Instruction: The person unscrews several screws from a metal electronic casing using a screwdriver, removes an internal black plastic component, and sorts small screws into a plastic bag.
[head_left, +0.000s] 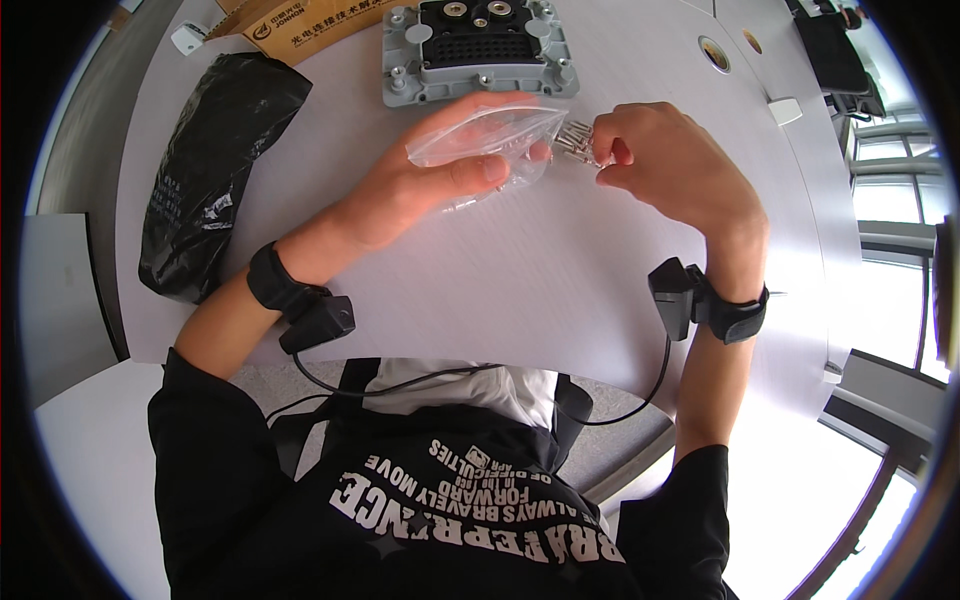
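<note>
Several small metal screws (pixel 578 140) sit bunched between the fingers of my right hand (pixel 668 160), pinched at the tips, with their shiny ends poking out toward my other hand. Just beside them, my left hand (pixel 420 190) holds a clear plastic bag (pixel 480 135): my thumb lies across its lower edge and the other fingers are tucked under it, so the bag is clamped flat with its mouth turned toward the screws. The bag's mouth and the screws are nearly touching; whether any screw is already inside the opening I cannot tell. Both hands hover above the pale grey counter (pixel 520 280), close to each other.

Beyond my fingertips, farther out on the counter, lies a grey square housing (pixel 478 50) with a dark block in its middle and round fittings on top. Out past my left hand, well apart from it, a crumpled black plastic bag (pixel 210 170) lies lengthwise, and beyond that sits the corner of a cardboard box (pixel 300 25). Back toward my body, each wrist wears a black strap with a small black unit (pixel 318 322) on it, and thin cables run from these down over the counter's edge.
</note>
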